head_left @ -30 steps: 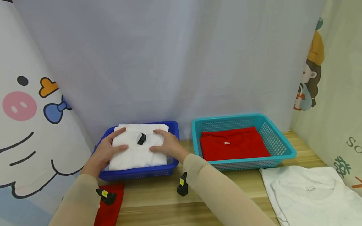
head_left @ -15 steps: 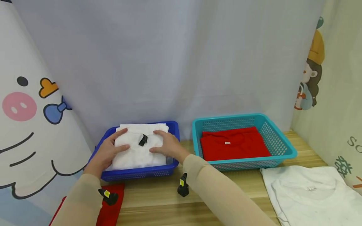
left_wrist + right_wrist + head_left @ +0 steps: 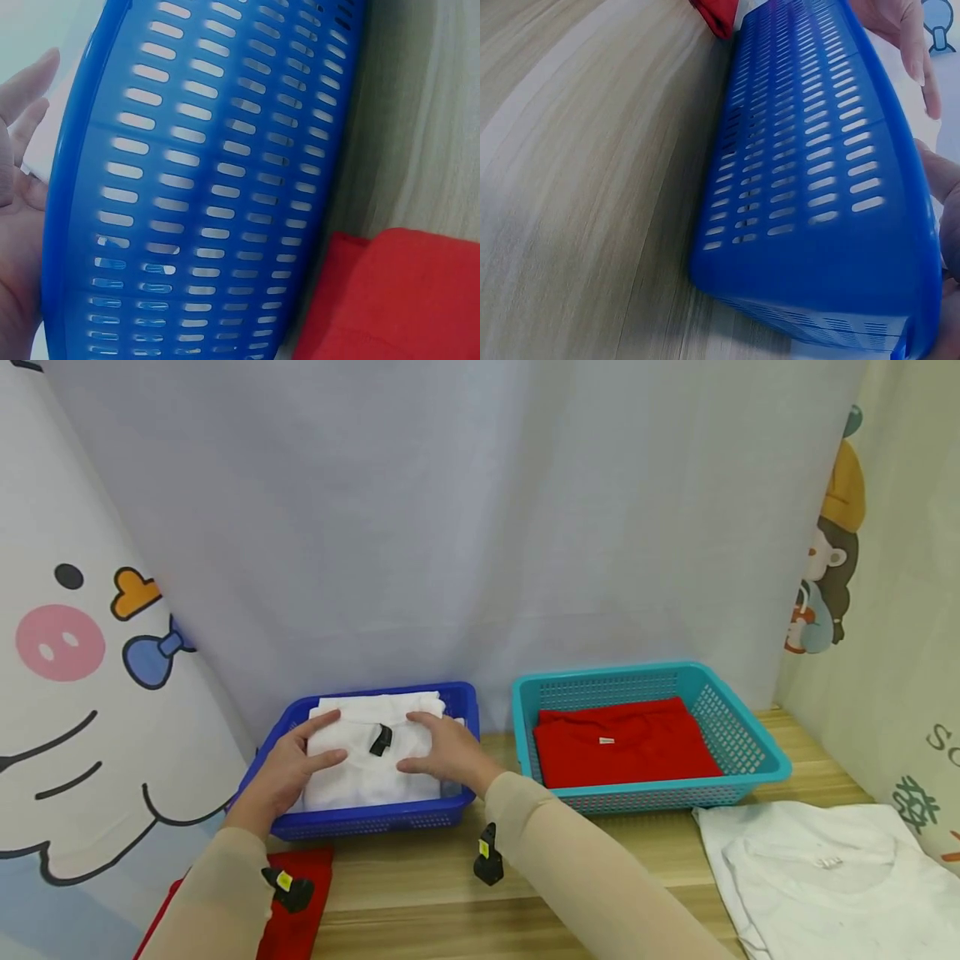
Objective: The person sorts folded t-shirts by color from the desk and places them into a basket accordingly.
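White shirt [image 3: 375,789] in blue bskt [image 3: 367,821], collar [image 3: 356,766] twd far side; bskt long axis L–R.
L hand [image 3: 292,766] & R hand [image 3: 452,752] on shirt, ungripped.

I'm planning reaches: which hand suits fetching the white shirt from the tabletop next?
Probably the right hand. It's at the right side of the blue basket, nearer the white shirt on the tabletop; the left hand, at the left side, would likely reach across the right arm.

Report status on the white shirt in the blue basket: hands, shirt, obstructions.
Left hand and right hand at opposite sides of the folded white shirt. Shirt inside blue basket, black tag showing on top. No obstruction seen.
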A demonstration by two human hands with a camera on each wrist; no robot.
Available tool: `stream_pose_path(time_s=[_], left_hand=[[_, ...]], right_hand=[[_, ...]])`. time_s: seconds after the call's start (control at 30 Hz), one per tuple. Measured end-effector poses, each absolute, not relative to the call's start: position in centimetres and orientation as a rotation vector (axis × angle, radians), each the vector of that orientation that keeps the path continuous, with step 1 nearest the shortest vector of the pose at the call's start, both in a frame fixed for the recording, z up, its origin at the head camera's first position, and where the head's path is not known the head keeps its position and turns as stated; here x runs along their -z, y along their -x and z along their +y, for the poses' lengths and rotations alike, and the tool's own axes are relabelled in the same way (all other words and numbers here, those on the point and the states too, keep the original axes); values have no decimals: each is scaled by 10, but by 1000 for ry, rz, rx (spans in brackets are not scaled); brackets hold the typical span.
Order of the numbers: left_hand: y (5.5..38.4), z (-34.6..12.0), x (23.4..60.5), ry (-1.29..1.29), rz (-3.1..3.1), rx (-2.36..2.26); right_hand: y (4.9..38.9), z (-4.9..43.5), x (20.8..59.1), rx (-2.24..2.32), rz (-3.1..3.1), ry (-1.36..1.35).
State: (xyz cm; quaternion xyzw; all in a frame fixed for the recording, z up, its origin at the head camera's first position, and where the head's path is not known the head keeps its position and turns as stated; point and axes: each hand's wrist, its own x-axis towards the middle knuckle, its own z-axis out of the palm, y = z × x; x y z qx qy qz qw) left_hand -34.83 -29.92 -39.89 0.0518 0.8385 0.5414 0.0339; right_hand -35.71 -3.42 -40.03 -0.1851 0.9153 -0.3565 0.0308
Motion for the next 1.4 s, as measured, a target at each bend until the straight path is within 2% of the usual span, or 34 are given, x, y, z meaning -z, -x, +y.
stream_pose_path(time_s=[0.7, 0.87, 1.13, 1.4], left_hand=[[348, -296, 396, -73, 2751, -1341], [343, -297, 394, -95, 2865, -1105], [320, -295, 385, -351, 3094, -628], [279, -274, 382, -521, 3164, -453]], right_hand=[[351, -37, 400, 964, 2903, 605], [347, -33, 399, 830, 2990, 665], [328, -14, 388, 633, 3032, 805], [289, 33, 384, 502, 3047, 972]])
